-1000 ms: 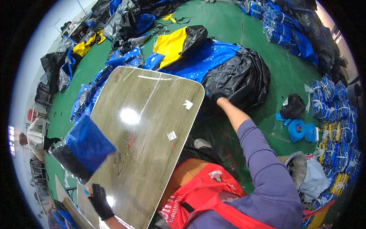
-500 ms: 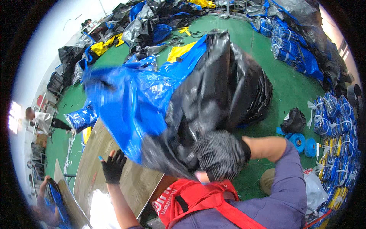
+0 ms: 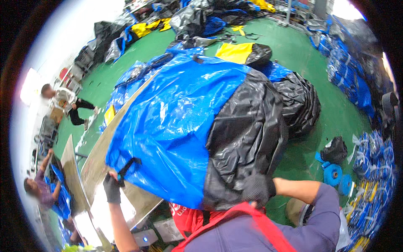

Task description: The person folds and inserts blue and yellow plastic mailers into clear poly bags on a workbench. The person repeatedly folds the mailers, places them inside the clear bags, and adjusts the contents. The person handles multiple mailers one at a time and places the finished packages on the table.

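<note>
A large blue and black tarpaulin point(image 3: 168, 122) with a glossy surface lies spread over the table point(image 3: 100, 155) in front of me, its blue part to the left and its black part to the right. My left hand point(image 3: 112, 187), in a black glove with bare fingertips, pinches the near left corner of the blue part beside a short black strap point(image 3: 129, 166). Gloved in grey-black knit, my right hand point(image 3: 257, 190) grips the near edge of the black part. What lies beneath the tarpaulin is hidden.
Beyond it are a crumpled black bundle point(image 3: 300, 103) and a yellow-and-black piece point(image 3: 235, 52). Blue tape rolls point(image 3: 333, 175) and a black bag point(image 3: 334, 150) sit on the green floor at right, near tied blue bundles point(image 3: 373, 155). Two people are at the left, one walking point(image 3: 67, 101), one handling blue sheeting point(image 3: 44, 187).
The tarpaulin has come down from a bunched, swinging shape and spread flatter across the table. My left hand, open before, has closed on its corner. The view has shifted.
</note>
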`<state>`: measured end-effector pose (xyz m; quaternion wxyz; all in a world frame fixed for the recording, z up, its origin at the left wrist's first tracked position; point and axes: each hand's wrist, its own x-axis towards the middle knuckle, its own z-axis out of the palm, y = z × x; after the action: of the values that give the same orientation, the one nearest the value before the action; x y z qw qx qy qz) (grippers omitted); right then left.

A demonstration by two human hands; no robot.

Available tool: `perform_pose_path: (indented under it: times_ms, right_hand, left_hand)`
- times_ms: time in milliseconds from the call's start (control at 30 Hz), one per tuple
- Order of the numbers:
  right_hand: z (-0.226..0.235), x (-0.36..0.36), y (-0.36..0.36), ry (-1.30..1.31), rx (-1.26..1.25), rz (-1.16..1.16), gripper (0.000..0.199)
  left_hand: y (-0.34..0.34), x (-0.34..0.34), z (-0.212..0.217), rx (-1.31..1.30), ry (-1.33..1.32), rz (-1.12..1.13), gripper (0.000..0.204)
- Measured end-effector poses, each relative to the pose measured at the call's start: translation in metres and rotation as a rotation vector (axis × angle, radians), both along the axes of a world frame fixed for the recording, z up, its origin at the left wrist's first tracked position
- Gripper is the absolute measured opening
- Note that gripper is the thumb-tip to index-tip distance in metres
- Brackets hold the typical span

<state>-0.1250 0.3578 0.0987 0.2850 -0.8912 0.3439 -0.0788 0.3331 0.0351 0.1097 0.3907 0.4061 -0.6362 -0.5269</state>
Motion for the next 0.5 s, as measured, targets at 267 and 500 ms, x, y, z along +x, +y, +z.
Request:
perform_pose_path:
  times_ms: [267, 500]
  right_hand:
    - [0.043, -0.152, -0.042, -0.797, -0.2, -1.029, 0.042]
    - [-0.013, -0.17, -0.215, 0.278, 0.164, -1.258, 0.043]
  left_hand:
    - [0.145, 0.077, 0.028, 0.244, -0.823, -0.63, 0.022]
    - [-0.081, 0.12, -0.055, -0.317, -0.969, 0.363, 0.029]
